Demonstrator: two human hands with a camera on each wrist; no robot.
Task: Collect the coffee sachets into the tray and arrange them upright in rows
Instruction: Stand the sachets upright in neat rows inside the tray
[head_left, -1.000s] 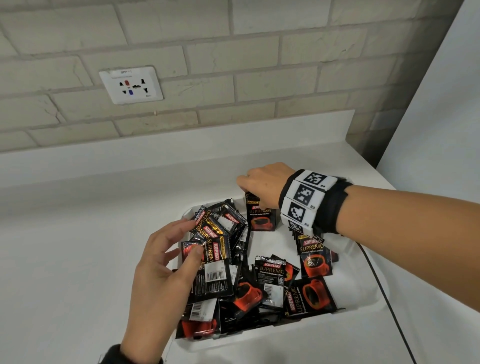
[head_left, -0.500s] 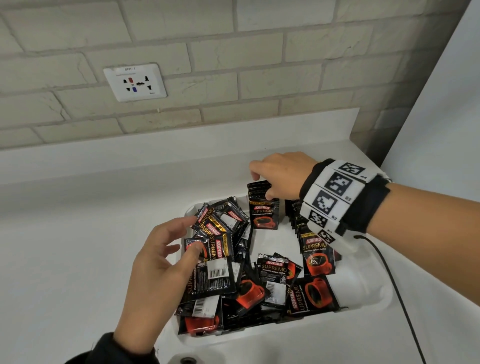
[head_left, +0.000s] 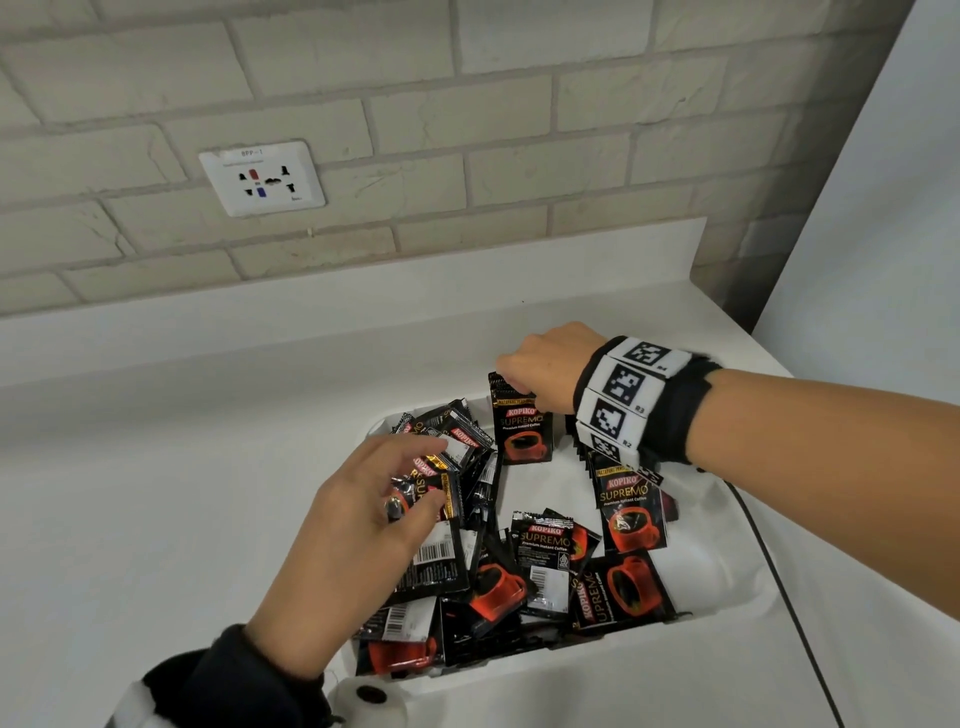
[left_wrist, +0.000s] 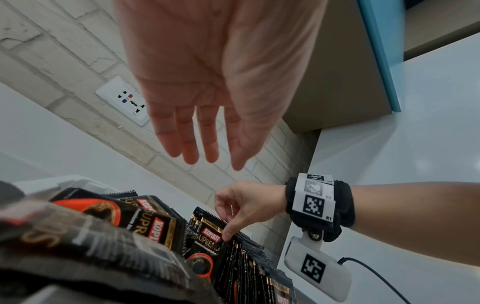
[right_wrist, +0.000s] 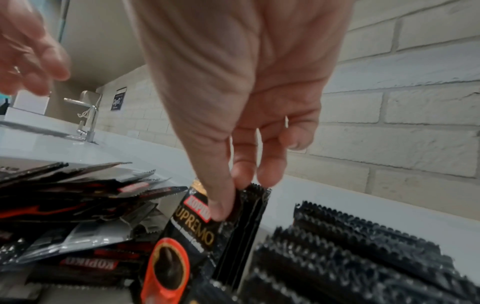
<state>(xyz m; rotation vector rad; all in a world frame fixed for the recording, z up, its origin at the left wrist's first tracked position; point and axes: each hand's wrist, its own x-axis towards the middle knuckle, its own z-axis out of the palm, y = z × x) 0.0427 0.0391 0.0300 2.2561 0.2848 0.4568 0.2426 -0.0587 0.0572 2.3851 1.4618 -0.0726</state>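
Note:
A white tray (head_left: 719, 551) holds black Kopiko sachets. A loose pile (head_left: 441, 566) fills its left and near side. My right hand (head_left: 524, 392) pinches the tops of a few upright sachets (head_left: 521, 434) at the tray's far end; the right wrist view shows thumb and fingers (right_wrist: 221, 207) on that small stack (right_wrist: 249, 207). A row of upright sachets (head_left: 626, 501) stands along the right side (right_wrist: 350, 246). My left hand (head_left: 436, 473) hovers over the loose pile with straight, spread fingers (left_wrist: 187, 139) and holds nothing.
The tray sits on a white counter (head_left: 156, 493) against a brick wall with a socket plate (head_left: 262, 177). A black cable (head_left: 779, 587) runs along the tray's right side. A faucet (right_wrist: 87, 115) stands further along the counter.
My left hand has reached slightly further over the loose pile. My right hand has stayed on the upright sachets at the far end.

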